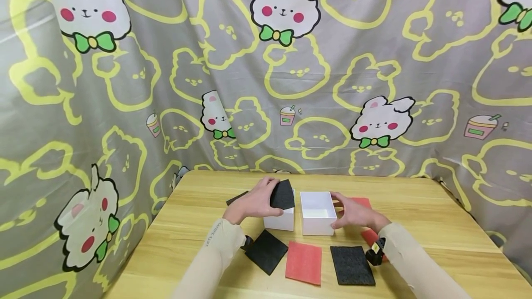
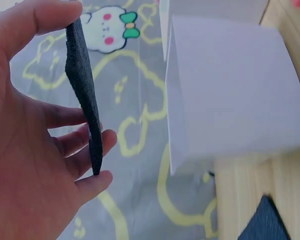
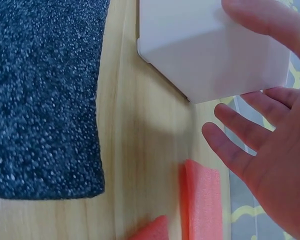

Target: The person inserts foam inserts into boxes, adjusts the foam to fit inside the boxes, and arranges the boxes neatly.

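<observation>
My left hand (image 1: 258,201) holds a black square pad (image 1: 282,195) by its edges over the left white box (image 1: 278,222). In the left wrist view this pad (image 2: 85,85) is seen edge-on, between the thumb and the fingers, apart from the white box (image 2: 235,90). The right white box (image 1: 318,228) stands close beside, its top uncovered and its inside visible. At its right side is my right hand (image 1: 353,213), thumb at the near corner and fingers toward the far one. The right wrist view shows those fingers (image 3: 240,127) spread and nearly straight.
Along the front of the wooden table (image 1: 158,253) lie a black pad (image 1: 267,252), a red pad (image 1: 304,263) and another black pad (image 1: 353,266). More red pads (image 1: 362,202) lie right of the boxes. A dark pad (image 1: 236,197) sits behind the left wrist. A patterned curtain (image 1: 249,82) hangs behind.
</observation>
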